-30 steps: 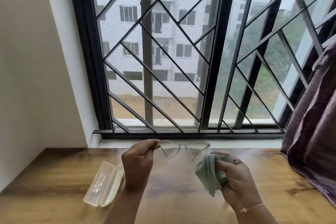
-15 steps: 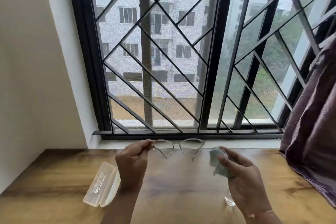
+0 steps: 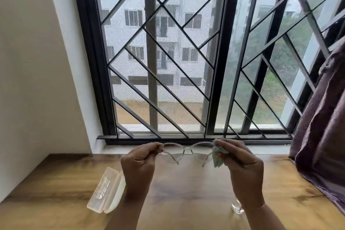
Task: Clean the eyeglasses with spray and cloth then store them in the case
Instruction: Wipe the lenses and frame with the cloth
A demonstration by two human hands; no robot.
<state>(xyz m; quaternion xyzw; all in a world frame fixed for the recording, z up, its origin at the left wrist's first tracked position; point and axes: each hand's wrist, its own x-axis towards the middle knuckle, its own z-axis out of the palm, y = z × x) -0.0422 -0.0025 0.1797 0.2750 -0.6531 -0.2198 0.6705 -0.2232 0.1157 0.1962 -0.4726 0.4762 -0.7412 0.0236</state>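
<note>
While the left hand (image 3: pixel 139 160) pinches the eyeglasses (image 3: pixel 186 152) at nine o'clock, the right hand (image 3: pixel 240 157), gripping the cloth (image 3: pixel 217 161), has reached the three-o'clock lens (image 3: pixel 202 152), seemingly to wipe.

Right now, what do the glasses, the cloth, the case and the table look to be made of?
The glasses look like clear glossy plastic: the background shows through the frame. The cloth seems soft pale-green fabric, since it crumples. The case looks like translucent, frosted plastic, hard-shelled. The table shows brown wood grain with a slight sheen, perhaps laminate.
</note>
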